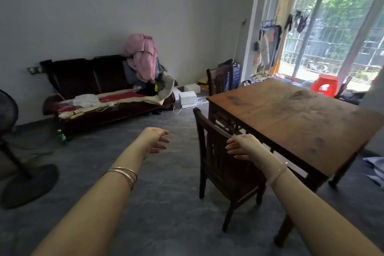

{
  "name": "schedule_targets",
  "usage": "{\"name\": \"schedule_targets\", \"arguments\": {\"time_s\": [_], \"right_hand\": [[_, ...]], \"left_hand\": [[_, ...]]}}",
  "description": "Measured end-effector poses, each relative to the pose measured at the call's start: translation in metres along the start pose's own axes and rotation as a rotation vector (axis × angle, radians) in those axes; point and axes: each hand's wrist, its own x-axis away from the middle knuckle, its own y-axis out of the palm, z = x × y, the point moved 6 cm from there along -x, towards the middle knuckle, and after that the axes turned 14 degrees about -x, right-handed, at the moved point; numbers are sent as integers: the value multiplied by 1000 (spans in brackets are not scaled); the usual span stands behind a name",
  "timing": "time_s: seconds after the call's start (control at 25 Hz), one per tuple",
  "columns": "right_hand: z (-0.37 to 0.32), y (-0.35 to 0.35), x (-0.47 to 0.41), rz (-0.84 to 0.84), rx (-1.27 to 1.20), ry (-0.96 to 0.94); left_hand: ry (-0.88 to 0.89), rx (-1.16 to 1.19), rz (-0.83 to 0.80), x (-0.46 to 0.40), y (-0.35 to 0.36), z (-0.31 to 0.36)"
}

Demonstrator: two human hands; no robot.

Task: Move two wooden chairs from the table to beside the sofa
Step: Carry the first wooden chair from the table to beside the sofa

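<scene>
While both chairs sit at the table (295, 114), left hand (154, 140) and right hand (241, 147) reach empty, fingers spread, toward near chair (218, 158). Far chair (220, 78) at one o'clock; sofa (104, 93) at ten. Advice: grip top rail both sides, lift level.

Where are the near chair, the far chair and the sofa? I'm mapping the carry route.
near chair (214, 131): head view, on the top rail of its backrest.
far chair (220, 79): head view, on its backrest panel.
sofa (83, 75): head view, on its dark wooden backrest.
</scene>
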Motion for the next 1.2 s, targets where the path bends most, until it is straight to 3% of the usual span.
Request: {"name": "schedule_targets", "arguments": {"time_s": [0.4,0.8,1.2], "right_hand": [[-37,194,-135,-15,-32,-8],[-77,326,-297,-103,18,30],[-164,416,-486,-162,0,11]], "left_hand": [[-109,45,67,-138,-159,-59],[-207,96,123,-294,-260,-111],[-225,89,187,-491,-348,-66]]}}
